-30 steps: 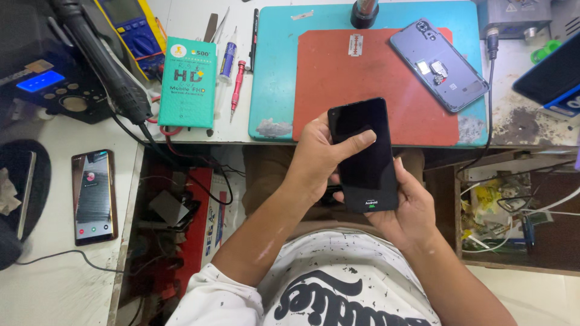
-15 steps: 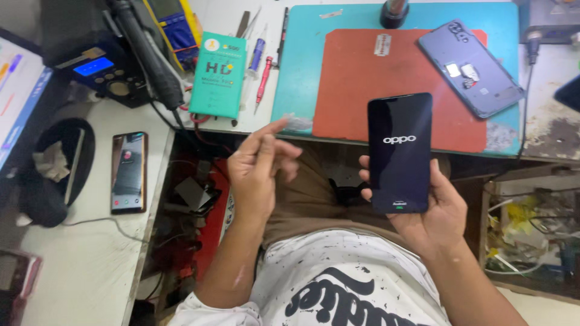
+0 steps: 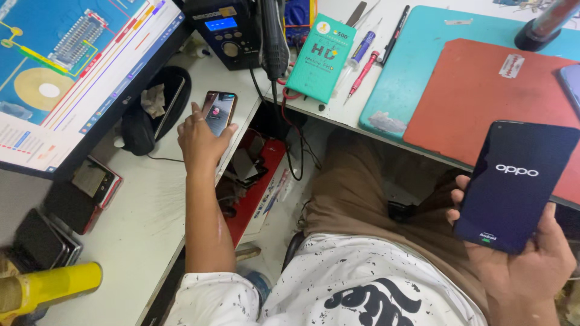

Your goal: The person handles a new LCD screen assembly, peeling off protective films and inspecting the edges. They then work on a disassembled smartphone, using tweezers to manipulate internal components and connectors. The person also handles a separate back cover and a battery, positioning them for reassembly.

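Observation:
My right hand (image 3: 524, 261) holds a dark smartphone (image 3: 515, 184) upright over my lap; its screen is lit with a white logo on black. My left hand (image 3: 198, 137) reaches out to the side desk and closes its fingers on a second, smaller phone (image 3: 219, 111) with a lit screen that lies near the desk's edge. My brown trousers and white spattered shirt fill the lower middle.
A monitor (image 3: 72, 66) stands at the upper left. A soldering station (image 3: 226, 33), a green box (image 3: 319, 57), pens and a red mat (image 3: 483, 96) on a teal mat lie on the bench. Several phones (image 3: 66, 208) and a yellow tool (image 3: 51, 288) sit at lower left.
My left hand let go of the dark phone and swung left to the phone on the side desk. The dark phone's screen lit up with a logo. The view turned left.

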